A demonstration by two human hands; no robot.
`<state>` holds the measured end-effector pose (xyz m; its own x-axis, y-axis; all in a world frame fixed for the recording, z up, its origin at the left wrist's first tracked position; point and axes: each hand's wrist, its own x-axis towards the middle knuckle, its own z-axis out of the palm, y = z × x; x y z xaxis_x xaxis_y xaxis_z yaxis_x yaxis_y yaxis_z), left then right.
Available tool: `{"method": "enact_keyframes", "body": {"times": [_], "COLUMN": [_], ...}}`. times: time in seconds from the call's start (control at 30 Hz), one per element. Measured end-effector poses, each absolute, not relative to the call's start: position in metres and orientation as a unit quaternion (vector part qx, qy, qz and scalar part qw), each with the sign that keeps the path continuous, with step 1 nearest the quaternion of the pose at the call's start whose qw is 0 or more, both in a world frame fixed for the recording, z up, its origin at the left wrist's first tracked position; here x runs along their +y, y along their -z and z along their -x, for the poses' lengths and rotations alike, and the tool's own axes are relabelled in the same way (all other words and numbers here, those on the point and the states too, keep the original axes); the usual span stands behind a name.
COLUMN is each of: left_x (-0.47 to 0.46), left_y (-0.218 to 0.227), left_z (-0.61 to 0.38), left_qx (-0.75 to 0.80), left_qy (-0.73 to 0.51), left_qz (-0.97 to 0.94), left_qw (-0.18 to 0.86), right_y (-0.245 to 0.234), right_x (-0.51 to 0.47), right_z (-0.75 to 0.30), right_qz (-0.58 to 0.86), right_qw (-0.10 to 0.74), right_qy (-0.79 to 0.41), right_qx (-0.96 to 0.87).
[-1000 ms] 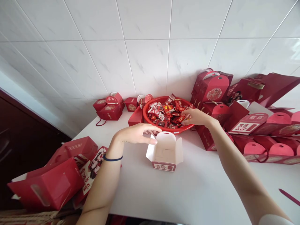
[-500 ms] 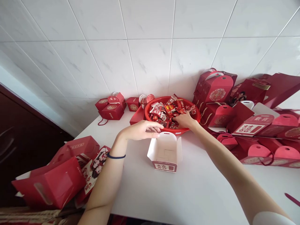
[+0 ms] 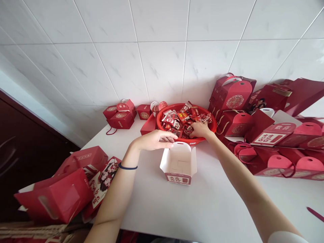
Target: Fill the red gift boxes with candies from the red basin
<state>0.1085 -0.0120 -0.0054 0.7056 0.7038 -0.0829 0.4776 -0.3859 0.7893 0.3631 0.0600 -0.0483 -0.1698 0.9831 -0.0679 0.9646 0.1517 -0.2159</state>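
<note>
A small open red gift box (image 3: pixel 178 164) with a white inside stands in the middle of the white table (image 3: pixel 207 206). My left hand (image 3: pixel 154 139) rests at its back left flap, fingers curled on the flap's edge. Behind it a red basin (image 3: pixel 212 125) holds several wrapped red sweets (image 3: pixel 177 119). My right hand (image 3: pixel 200 129) reaches into the basin among the sweets with fingers bent down on them; what it grips is hidden.
Folded red gift boxes (image 3: pixel 278 148) pile up at the right, and taller red bags (image 3: pixel 234 92) lean on the tiled wall. Small closed boxes (image 3: pixel 120 114) sit at the back left. Red bags (image 3: pixel 63 189) lie at the left table edge. A dark red strip (image 3: pixel 315 213) lies far right.
My right hand has moved from the basin's right side toward its front middle, deeper among the sweets. My left hand has stayed at the box's flap.
</note>
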Motion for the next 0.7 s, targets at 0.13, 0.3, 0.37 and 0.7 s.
{"method": "enact_keyframes", "body": {"times": [0.13, 0.3, 0.37, 0.7], "left_x": [-0.012, -0.01, -0.008, -0.006], "left_y": [0.006, 0.009, 0.01, 0.015], "left_z": [-0.108, -0.107, -0.107, -0.109], "left_qx": [0.356, 0.359, 0.358, 0.354], "left_qy": [-0.149, -0.156, -0.154, -0.147], "left_qz": [-0.822, -0.807, -0.808, -0.805], "left_qw": [0.419, 0.442, 0.443, 0.452], "right_y": [0.05, 0.052, 0.052, 0.051], "right_x": [0.063, 0.062, 0.062, 0.072], "right_z": [-0.371, -0.374, -0.374, -0.379], "right_qz": [0.656, 0.598, 0.573, 0.538], "right_qw": [0.216, 0.409, 0.443, 0.454], "right_qy": [-0.18, -0.302, -0.354, -0.55], "right_qx": [-0.7, -0.619, -0.592, -0.448]}}
